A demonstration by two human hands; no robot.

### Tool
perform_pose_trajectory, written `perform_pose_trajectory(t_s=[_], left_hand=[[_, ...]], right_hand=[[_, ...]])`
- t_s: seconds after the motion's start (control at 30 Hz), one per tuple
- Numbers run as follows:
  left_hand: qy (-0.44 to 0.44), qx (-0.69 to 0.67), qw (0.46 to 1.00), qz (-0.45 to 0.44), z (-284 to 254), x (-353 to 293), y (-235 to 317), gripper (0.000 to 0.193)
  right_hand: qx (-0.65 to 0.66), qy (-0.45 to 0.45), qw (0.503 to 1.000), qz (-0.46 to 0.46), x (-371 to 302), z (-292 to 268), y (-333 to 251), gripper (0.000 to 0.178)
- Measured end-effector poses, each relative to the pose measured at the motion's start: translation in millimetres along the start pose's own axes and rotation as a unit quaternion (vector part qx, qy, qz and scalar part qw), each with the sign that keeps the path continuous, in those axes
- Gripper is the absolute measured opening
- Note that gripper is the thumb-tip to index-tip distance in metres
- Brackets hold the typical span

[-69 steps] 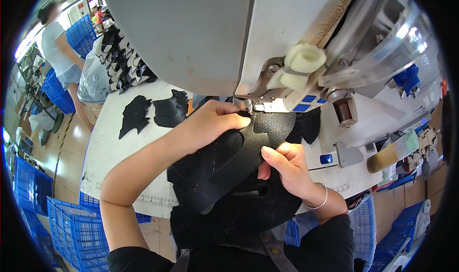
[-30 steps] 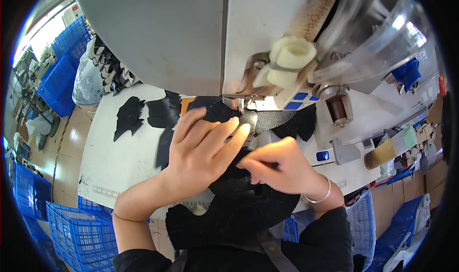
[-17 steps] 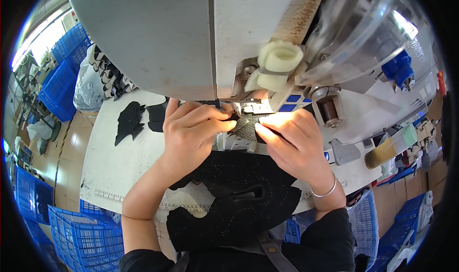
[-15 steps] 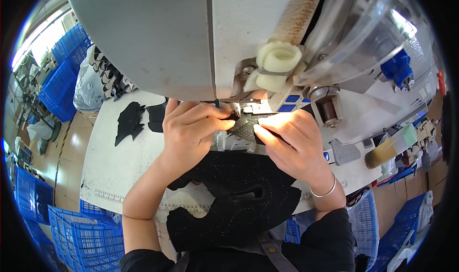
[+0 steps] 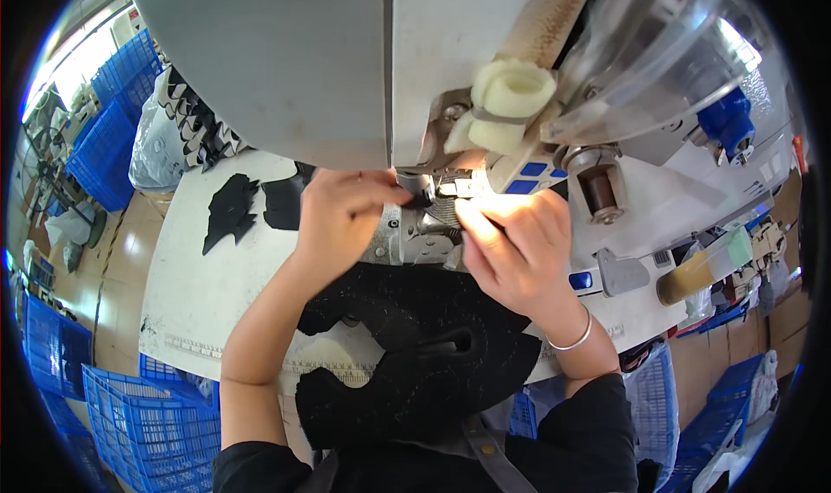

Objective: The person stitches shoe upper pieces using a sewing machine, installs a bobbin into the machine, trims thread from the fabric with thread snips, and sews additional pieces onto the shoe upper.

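Note:
My left hand, slightly blurred, has thumb and forefinger closed on a small black piece of material beside the lit needle area of a sewing machine. My right hand is closed in a pinch just right of the needle, its fingertips against the machine's grey textured metal bed; what it holds, if anything, is hidden. A large black fabric piece with a slot and faint thread marks lies between my forearms, over the table's front edge.
Two loose black cut pieces, one jagged and one squarer, lie on the white table. A thread bobbin and a clear plastic guard stand right of the needle. Blue crates are on the floor at left.
My left hand has shifted slightly up and left, away from my right. The grey mesh-like patch seen between my hands shows less, and more of the metal bed shows. The view has shifted slightly.

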State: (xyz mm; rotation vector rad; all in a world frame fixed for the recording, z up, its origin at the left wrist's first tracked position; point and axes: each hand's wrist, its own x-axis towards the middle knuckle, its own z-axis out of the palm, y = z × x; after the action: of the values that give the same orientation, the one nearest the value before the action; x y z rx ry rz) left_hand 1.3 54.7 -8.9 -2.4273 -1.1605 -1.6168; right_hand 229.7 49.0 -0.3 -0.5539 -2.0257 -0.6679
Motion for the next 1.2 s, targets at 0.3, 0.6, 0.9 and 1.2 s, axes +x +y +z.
perform_pose_trajectory(t_s=[0.3, 0.6, 0.9, 1.2], left_hand=[[-0.014, 0.394, 0.903, 0.172, 1, -21, 70, 0.026], [0.05, 0.119, 0.99, 0.055, 8, -2, 26, 0.022], [0.061, 0.143, 0.984, 0.082, 9, -2, 22, 0.023], [0.06, 0.151, 0.982, 0.098, 11, 3, 22, 0.023]], right_hand=[[0.071, 0.028, 0.997, 0.012, 3, -3, 9, 0.023], [0.01, 0.052, 0.989, 0.141, -9, -3, 43, 0.028], [0.173, -0.075, 0.904, 0.383, -6, -11, 58, 0.01], [0.022, -0.143, 0.963, 0.225, -46, 49, 97, 0.042]])
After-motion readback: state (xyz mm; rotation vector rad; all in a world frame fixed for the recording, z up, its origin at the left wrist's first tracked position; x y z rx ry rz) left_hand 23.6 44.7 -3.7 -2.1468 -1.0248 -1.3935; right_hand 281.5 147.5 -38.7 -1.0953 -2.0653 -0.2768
